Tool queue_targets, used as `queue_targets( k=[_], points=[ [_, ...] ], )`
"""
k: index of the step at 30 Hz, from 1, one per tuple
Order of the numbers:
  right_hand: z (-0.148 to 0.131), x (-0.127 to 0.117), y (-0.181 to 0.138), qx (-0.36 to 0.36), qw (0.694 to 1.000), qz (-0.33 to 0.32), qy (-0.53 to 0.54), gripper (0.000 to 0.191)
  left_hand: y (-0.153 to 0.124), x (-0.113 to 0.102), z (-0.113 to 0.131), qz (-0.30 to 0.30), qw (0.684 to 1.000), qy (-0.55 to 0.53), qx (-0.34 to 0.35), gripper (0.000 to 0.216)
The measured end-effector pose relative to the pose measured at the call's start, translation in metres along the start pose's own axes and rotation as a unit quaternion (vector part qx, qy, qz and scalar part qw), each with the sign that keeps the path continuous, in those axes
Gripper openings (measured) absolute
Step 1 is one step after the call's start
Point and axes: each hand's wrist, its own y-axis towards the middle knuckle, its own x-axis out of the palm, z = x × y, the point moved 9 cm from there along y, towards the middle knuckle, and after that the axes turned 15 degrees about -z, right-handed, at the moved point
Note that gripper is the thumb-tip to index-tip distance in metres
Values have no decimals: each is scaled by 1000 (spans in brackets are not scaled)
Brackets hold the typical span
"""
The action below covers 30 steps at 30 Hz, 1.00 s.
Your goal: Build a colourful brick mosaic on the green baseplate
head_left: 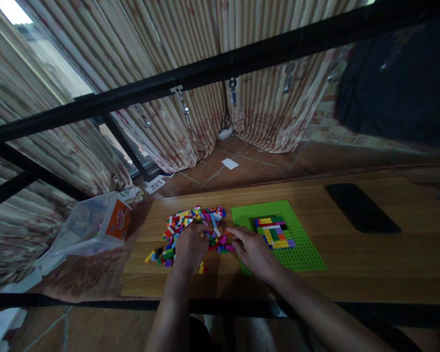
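Note:
A heap of small coloured bricks [190, 222] lies on the wooden table [352, 254]. My left hand [191, 247] rests on the heap, fingers curled down among the bricks; what it holds, if anything, is hidden. My right hand [252, 249] lies at the heap's right edge, its fingertips touching bricks and its palm over the left border of a green baseplate [300, 244]. A patch of coloured bricks [275, 232] is built in the middle of the baseplate.
A black phone [361, 208] lies flat on the table at the right. A clear plastic bag with an orange box [95, 225] sits off the table's left end. Black metal bars [212, 68] cross overhead and along the table's near edge. Curtains hang behind.

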Motion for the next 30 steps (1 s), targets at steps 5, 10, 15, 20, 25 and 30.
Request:
queue_targets(
  k=[5, 10, 15, 20, 25, 30],
  points=[
    [-7, -10, -3, -6, 1000, 13, 1, 38, 9, -12, 29, 102, 992, 61, 49, 26],
    [-8, -15, -5, -16, 1000, 4, -2, 34, 40, 6, 58, 92, 988, 105, 73, 38],
    [-5, -21, -7, -29, 999, 19, 10, 33, 54, 18, 54, 52, 991, 122, 31, 34],
    [-3, -23, -7, -30, 999, 14, 11, 32, 50, 17, 50, 50, 993, 92, 57, 33],
    [-5, -25, -8, -35, 999, 17, -4, 28, 37, 11, 38, 42, 996, 7, 80, 33],
    [-8, -27, -8, -22, 1000, 13, -11, 25, 24, 6, 19, 11, 973, -195, 125, 31]
  ],
)
